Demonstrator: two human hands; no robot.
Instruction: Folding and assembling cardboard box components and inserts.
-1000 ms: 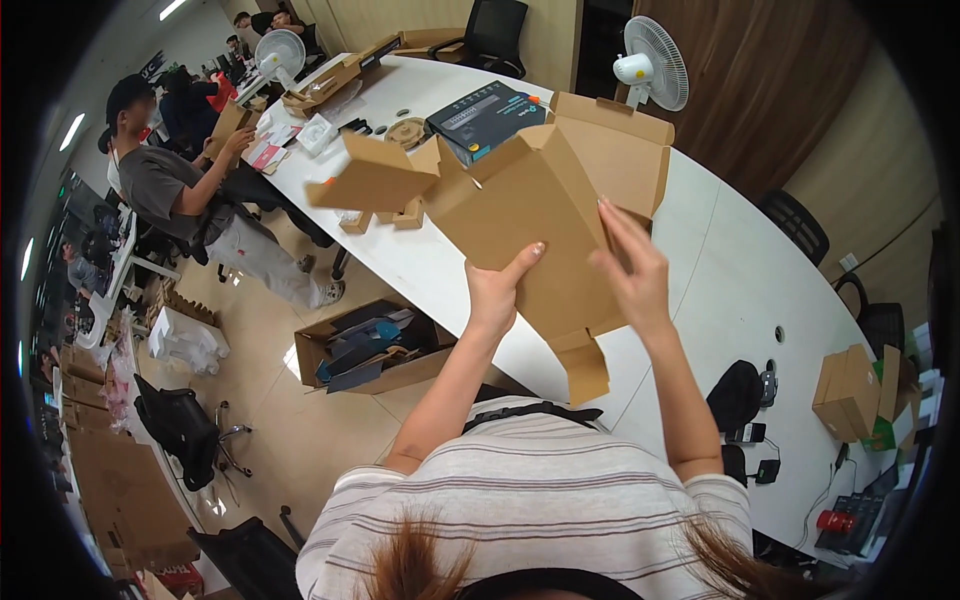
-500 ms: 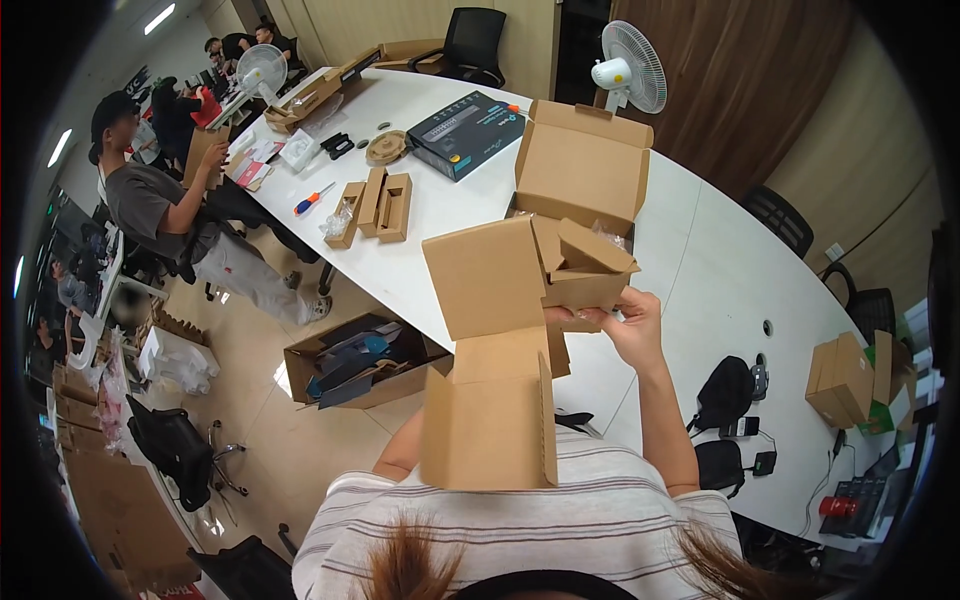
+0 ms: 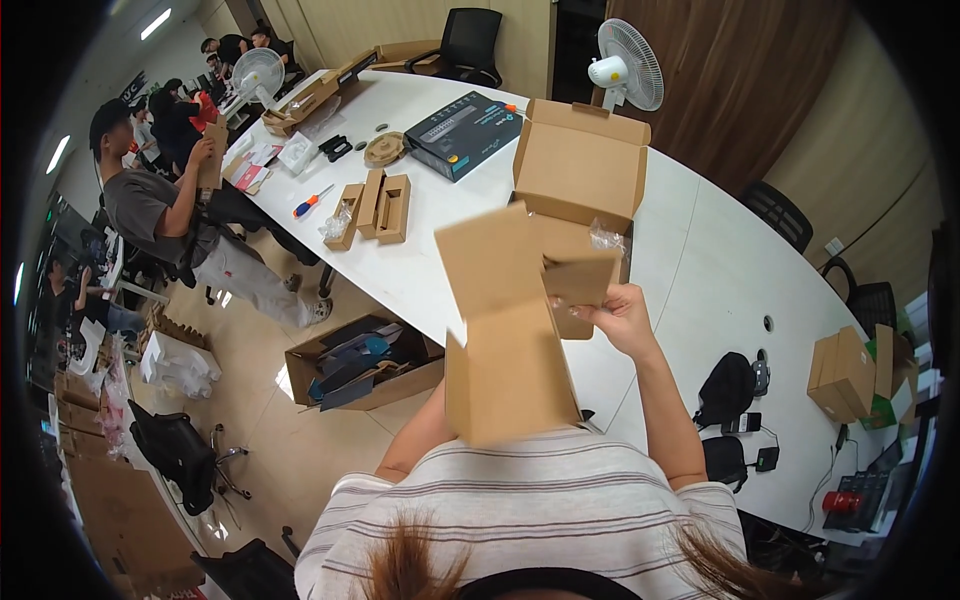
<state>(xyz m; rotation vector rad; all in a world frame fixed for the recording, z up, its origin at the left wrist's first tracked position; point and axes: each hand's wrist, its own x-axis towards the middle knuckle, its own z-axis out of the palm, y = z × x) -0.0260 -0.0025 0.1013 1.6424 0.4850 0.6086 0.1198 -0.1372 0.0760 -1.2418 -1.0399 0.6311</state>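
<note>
White table [image 3: 700,240]: runs diagonally across a shared workroom, its near edge passing under the work, so anything let go there could drop to the floor.
Brown carton [image 3: 512,365]: opened out, held up in front of the striped shirt, over that near edge; its panels stand at different angles and some edges blur.
Right hand [image 3: 622,318]: thumb and fingers pinched on the carton's right-hand part; so small a hold on a wide piece could let it twist, or crease a flap.
Left hand: hidden behind the cardboard, only the forearm showing; I cannot tell what it grips, or whether the hands meet. If it gives no support, the lower panel might sag.
Lidded box [image 3: 580,170]: open just beyond the carton, with clear plastic wrap [image 3: 606,236] at its side; a loose flap could catch that wrap.
Small cardboard trays [image 3: 396,212]: left of the carton, near the edge, beside a screwdriver [image 3: 305,208]; a wide sweep leftward could knock them off.
Floor box [image 3: 400,388]: open below the edge, so a dropped piece might land among its dark scraps.
</note>
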